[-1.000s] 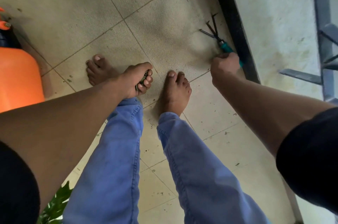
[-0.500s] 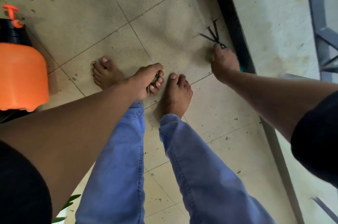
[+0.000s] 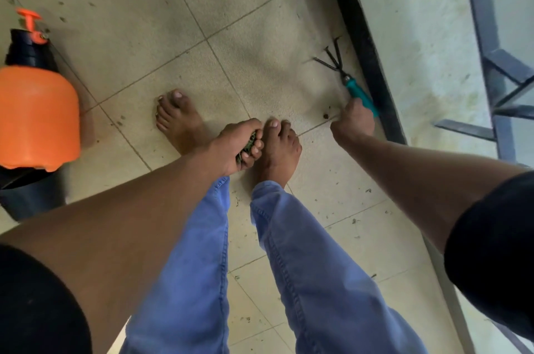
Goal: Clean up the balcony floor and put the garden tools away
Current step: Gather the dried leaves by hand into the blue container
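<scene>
Pickup step: right hand [image 3: 354, 122] curled round the rake [image 3: 351, 85] handle, left hand [image 3: 239, 147] fisted on leaf scraps [image 3: 249, 146]; next, lift rake off the floor [image 3: 231, 21] and stow it.

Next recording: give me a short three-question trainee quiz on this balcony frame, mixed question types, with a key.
1. True or false: the right hand holds the hand rake by its teal handle.
2. What does the left hand grip? A) green plant debris B) a trowel C) nothing
3. Fill in: the orange sprayer stands on the person's ____ side.

Key: 1 true; 2 A; 3 left.
</scene>
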`<state>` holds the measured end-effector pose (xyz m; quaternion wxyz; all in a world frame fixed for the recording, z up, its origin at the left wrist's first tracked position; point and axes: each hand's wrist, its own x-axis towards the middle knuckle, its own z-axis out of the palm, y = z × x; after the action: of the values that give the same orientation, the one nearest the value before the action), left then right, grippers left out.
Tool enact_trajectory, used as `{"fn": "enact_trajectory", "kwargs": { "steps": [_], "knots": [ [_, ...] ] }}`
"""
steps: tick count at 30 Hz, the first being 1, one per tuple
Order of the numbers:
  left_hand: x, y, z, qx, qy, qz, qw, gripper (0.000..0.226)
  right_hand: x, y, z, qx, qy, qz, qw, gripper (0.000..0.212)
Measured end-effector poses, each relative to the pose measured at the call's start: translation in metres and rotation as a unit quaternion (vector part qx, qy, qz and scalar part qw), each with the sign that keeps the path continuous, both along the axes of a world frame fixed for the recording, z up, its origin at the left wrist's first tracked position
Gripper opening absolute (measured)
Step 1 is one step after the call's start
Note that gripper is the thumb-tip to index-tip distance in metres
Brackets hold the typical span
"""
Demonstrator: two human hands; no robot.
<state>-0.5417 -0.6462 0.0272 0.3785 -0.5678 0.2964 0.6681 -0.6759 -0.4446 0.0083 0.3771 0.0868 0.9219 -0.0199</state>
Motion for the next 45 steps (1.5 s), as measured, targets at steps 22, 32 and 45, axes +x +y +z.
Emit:
{"fn": "enact_trajectory", "kwargs": {
  "steps": [22,32,45],
  "knots": [
    [-0.003,0.006,0.047,-0.006,0.000,0.109,0.994,0.026,0.035,-0.086,0.101,-0.350,-0.059,0.097,0.930,0.009],
    [0.018,-0.023,0.117,-0.059,0.024,0.303,0.951,0.031,0.071,-0.141,0.180,-0.294,-0.014,0.356,0.887,0.021],
    [0.154,0.005,0.135,-0.095,-0.001,0.413,0.906,0.026,0.182,-0.154,0.201,-0.305,0.005,0.447,0.841,0.007]
  ]
}}
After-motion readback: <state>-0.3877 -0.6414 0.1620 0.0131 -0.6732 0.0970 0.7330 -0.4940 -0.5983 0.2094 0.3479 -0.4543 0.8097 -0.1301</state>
